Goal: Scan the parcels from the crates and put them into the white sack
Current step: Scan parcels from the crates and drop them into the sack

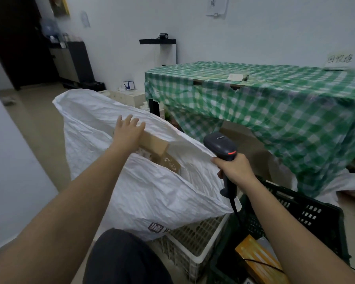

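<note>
Head view: left hand (129, 131), fingers spread, over the sack (152, 187) mouth's carton (156, 147); right hand (235, 169) grips scanner (221, 146) and sack rim.

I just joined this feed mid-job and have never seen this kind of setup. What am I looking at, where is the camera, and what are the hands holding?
There is no machine: a person works with bare hands, and the one camera sits on their head, looking forward and down. The right hand grips a grey barcode scanner. The left hand is open over the mouth of the white sack, where a brown cardboard parcel shows inside. Below lie a white crate and a black crate with a yellow box. Behind stands a table under a green checked cloth.
</note>
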The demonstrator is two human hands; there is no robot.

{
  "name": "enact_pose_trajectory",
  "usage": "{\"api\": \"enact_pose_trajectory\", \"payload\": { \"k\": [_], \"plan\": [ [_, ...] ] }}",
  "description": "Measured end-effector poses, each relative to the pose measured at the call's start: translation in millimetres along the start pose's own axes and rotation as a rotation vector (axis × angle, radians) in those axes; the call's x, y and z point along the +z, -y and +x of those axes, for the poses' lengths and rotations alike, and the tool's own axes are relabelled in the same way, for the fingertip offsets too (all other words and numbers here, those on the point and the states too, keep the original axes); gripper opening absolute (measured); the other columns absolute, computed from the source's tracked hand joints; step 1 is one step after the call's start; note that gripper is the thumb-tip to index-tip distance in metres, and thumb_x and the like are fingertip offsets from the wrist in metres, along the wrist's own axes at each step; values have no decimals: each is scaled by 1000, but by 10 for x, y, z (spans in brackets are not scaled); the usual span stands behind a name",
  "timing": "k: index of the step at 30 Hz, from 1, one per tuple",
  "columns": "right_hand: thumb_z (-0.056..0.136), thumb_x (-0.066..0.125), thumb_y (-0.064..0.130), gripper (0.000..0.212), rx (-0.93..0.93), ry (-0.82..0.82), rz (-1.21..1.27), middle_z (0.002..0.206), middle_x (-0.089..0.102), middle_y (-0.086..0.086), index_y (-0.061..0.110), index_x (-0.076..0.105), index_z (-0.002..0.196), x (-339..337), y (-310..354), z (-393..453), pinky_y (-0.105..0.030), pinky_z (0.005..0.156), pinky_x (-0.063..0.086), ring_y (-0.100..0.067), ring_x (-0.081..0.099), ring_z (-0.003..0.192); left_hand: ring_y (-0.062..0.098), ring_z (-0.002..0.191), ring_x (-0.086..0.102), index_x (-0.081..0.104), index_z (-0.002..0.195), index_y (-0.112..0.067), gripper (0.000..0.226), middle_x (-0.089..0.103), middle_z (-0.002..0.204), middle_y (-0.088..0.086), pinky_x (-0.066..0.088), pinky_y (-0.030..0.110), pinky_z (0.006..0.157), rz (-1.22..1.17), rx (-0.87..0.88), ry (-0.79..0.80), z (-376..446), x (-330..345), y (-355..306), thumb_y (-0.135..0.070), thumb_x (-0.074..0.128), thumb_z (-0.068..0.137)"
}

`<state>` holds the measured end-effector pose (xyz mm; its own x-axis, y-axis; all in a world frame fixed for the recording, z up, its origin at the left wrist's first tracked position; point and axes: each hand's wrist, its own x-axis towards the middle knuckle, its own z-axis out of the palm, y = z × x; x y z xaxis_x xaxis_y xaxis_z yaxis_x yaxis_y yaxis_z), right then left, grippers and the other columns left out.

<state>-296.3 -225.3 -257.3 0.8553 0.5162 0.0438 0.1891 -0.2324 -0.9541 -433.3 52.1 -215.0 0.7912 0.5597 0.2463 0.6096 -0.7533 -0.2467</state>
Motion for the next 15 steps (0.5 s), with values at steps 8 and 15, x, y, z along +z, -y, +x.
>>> {"api": "enact_pose_trajectory", "payload": {
  "k": [8, 15],
  "plan": [
    [77, 78, 14, 17, 106, -69, 68, 56, 60, -10, 4, 66, 71, -245, -402, 6, -37, 59, 52, -23, 59, 49, 16, 118, 53, 53, 133, -20, 51, 57, 127, 0, 47, 32, 93, -1115, -12, -46, -229, 12, -708, -27, 71, 86],
    [81, 76, 11, 12, 267, -232, 125, 61, 60, -13, 10, 64, 78, -974, -1081, -282, -39, 63, 51, -24, 57, 52, 7, 98, 62, 60, 121, -16, 34, 63, 108, -4, 50, 15, 82, -1481, 133, 184, -631, 127, -2015, -22, 69, 88]
  ]
}}
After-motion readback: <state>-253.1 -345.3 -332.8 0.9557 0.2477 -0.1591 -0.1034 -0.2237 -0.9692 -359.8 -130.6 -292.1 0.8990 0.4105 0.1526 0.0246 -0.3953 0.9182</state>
